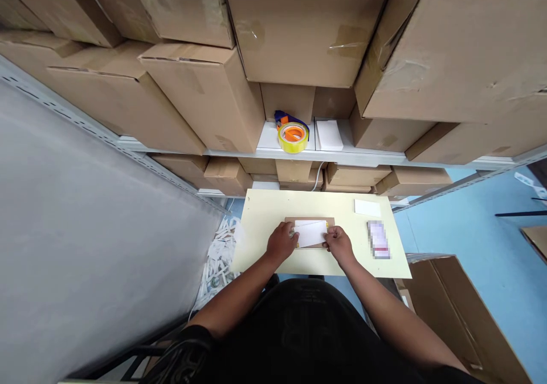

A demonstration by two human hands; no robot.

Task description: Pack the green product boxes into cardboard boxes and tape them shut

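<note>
Between my hands, a white rectangular sheet or label [311, 234] lies slightly tilted over a small flat cardboard box [310, 220], with bits of yellow showing at its edges. My left hand [282, 241] grips the white sheet's left end, thumb on top. At the right end, my right hand [339, 242] pinches the sheet's edge between thumb and fingers. Whether either hand also holds the cardboard underneath is hidden. Both hands are just above the pale yellow table [265, 207].
A white stack of labels [366, 207] and a blurred-out printed item [378, 239] lie on the table's right. Yellow tape on a dispenser [293, 136] and a white pad [329, 135] sit on the shelf among cardboard boxes [200, 88]. Paper scraps [220, 253] lie at left, an open carton [461, 310] at right.
</note>
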